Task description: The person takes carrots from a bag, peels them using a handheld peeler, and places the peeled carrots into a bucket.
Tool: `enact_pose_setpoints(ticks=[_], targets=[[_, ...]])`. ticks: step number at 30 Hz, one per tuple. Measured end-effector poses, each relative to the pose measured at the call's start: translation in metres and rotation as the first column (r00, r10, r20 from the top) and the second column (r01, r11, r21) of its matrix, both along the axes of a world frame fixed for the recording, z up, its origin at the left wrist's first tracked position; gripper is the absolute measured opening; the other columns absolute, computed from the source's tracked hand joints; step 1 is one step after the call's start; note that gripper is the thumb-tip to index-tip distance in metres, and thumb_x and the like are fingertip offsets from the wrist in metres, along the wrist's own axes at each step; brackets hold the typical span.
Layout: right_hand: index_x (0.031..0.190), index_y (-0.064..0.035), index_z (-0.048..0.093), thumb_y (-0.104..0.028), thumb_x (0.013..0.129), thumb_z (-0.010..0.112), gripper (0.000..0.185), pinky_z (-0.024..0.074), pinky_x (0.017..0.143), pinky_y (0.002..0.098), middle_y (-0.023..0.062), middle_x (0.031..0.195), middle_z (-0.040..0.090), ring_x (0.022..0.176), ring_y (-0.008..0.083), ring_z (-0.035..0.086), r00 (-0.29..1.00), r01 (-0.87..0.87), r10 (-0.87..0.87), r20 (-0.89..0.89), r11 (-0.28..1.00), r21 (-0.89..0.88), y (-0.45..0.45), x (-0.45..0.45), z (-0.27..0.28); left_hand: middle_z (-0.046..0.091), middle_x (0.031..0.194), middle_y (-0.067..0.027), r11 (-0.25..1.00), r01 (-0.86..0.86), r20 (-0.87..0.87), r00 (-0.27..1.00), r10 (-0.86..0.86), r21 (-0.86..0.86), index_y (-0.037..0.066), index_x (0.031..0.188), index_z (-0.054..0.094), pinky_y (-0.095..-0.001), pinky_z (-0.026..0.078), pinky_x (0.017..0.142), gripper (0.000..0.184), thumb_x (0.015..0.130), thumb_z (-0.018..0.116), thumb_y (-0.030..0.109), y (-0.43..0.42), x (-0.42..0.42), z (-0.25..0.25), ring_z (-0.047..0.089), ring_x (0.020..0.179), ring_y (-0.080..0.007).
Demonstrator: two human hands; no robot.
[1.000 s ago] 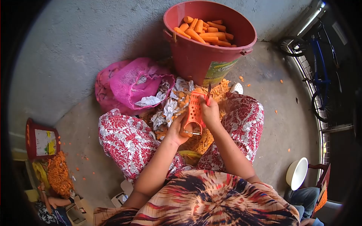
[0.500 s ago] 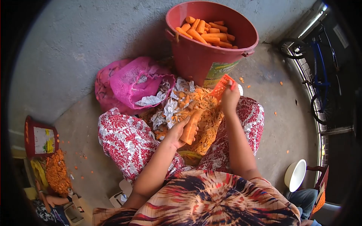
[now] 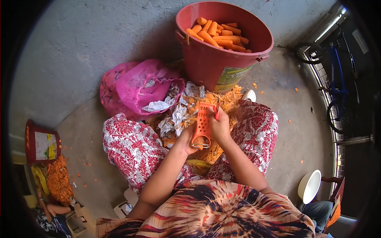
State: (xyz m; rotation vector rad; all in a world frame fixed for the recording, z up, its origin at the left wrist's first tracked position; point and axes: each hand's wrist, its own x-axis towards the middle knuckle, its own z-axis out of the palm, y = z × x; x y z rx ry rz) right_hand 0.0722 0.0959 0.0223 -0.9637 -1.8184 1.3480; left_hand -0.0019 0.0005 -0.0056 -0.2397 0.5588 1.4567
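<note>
An orange peeler [image 3: 203, 121] with a holed body and a blade at its near end is in my right hand [image 3: 219, 123], whose fingers wrap its far part. It lies over a carrot [image 3: 202, 141] that my left hand [image 3: 186, 139] grips from the side; the peeler hides most of the carrot. Below and beyond my hands a heap of carrot peelings [image 3: 216, 104] lies between my legs, mixed with crumpled paper [image 3: 179, 115].
A red bucket [image 3: 222, 65] of peeled carrots stands ahead against the wall. Left of it slumps a pink mesh sack [image 3: 139, 85]. At far left are another red bucket [image 3: 41, 142] and more peelings [image 3: 59, 180]. A white basin [image 3: 309, 187] and a blue bicycle [image 3: 336, 81] are at right.
My right hand has brought the peeler down and left from above the heap onto the carrot. My left hand keeps holding the carrot in nearly the same place.
</note>
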Motion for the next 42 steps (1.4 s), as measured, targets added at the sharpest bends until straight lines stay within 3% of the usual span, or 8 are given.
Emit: enact_pose_setpoints(ticks=[5,7,15,22,27,28,35,42], targets=[[0.073,0.0000,0.047,-0.016,0.085,0.046,0.021,0.0373,0.048,0.0309,0.0115,0.057,0.050,0.048,0.0198,0.043,0.952,0.264,-0.301,0.059,0.901,0.345,0.050,0.002,-0.014,0.057,0.078,-0.0061,0.962,0.273,-0.154,0.950,-0.270,-0.001,0.003,0.101,0.050,-0.0338,0.049,0.049,0.035,0.087,0.039,0.033,-0.009,-0.005,-0.008,0.057,0.064,-0.0166],[0.072,-0.0006,0.048,-0.017,0.086,0.046,0.021,0.0371,0.048,0.0299,0.0097,0.056,0.050,0.048,0.0171,0.042,0.876,0.468,-0.481,0.026,0.863,0.187,0.078,0.008,-0.004,0.055,0.072,-0.0063,0.974,0.226,-0.154,0.961,-0.228,-0.035,0.002,0.102,0.049,-0.0332,0.048,0.045,0.038,0.086,0.041,0.036,-0.010,-0.001,-0.002,0.057,0.061,-0.0166],[0.072,-0.0033,0.047,-0.012,0.085,0.045,0.016,0.0347,0.047,0.0233,-0.0021,0.059,0.044,0.053,0.0063,0.037,0.993,0.052,-0.081,-0.080,0.949,-0.312,0.008,0.006,0.020,0.059,0.077,-0.0035,0.966,0.040,-0.096,0.993,-0.066,-0.255,0.008,0.098,0.053,-0.0275,0.048,0.051,0.037,0.085,0.042,0.040,0.001,-0.005,-0.004,0.056,0.061,-0.0129],[0.070,-0.0025,0.047,-0.011,0.085,0.046,0.017,0.0371,0.050,0.0256,0.0037,0.056,0.045,0.053,0.0097,0.038,0.996,-0.030,0.009,-0.093,0.971,-0.236,-0.004,-0.001,0.002,0.058,0.087,-0.0068,0.999,0.032,-0.019,0.999,-0.033,-0.030,0.007,0.103,0.048,-0.0340,0.051,0.055,0.031,0.088,0.036,0.032,0.002,-0.004,0.004,0.059,0.072,-0.0199],[0.067,-0.0012,0.048,-0.015,0.085,0.047,0.023,0.0374,0.050,0.0279,0.0051,0.055,0.045,0.053,0.0108,0.039,0.957,0.267,-0.259,0.129,0.963,-0.050,0.029,0.003,0.012,0.056,0.086,-0.0084,0.961,0.270,-0.090,0.960,-0.264,0.056,0.008,0.107,0.045,-0.0337,0.049,0.055,0.036,0.087,0.038,0.038,-0.008,-0.002,-0.001,0.057,0.074,-0.0191],[0.068,-0.0011,0.048,-0.018,0.086,0.046,0.025,0.0366,0.049,0.0272,0.0041,0.055,0.045,0.053,0.0111,0.039,0.915,0.324,-0.366,0.169,0.917,0.233,0.056,0.009,-0.015,0.056,0.085,-0.0078,0.954,0.286,-0.033,0.958,-0.284,0.094,0.009,0.106,0.045,-0.0335,0.049,0.056,0.037,0.086,0.040,0.039,-0.011,-0.001,-0.011,0.056,0.073,-0.0176],[0.078,-0.0013,0.051,-0.012,0.087,0.042,0.016,0.0359,0.048,0.0211,-0.0013,0.059,0.047,0.053,0.0047,0.040,0.968,0.251,-0.247,0.050,0.935,-0.251,0.039,0.016,0.029,0.055,0.082,-0.0085,0.984,0.123,-0.134,0.981,-0.140,-0.132,0.011,0.107,0.045,-0.0353,0.049,0.052,0.037,0.085,0.042,0.040,-0.005,-0.003,-0.012,0.056,0.068,-0.0216],[0.074,-0.0015,0.048,-0.009,0.084,0.045,0.013,0.0398,0.050,0.0279,0.0086,0.058,0.049,0.053,0.0114,0.043,1.000,0.015,-0.012,0.016,0.985,-0.174,-0.001,0.002,-0.005,0.059,0.085,-0.0060,0.976,0.041,-0.047,0.998,-0.052,-0.212,0.009,0.101,0.050,-0.0371,0.050,0.061,0.031,0.089,0.033,0.032,-0.001,-0.002,-0.005,0.058,0.071,-0.0189]])
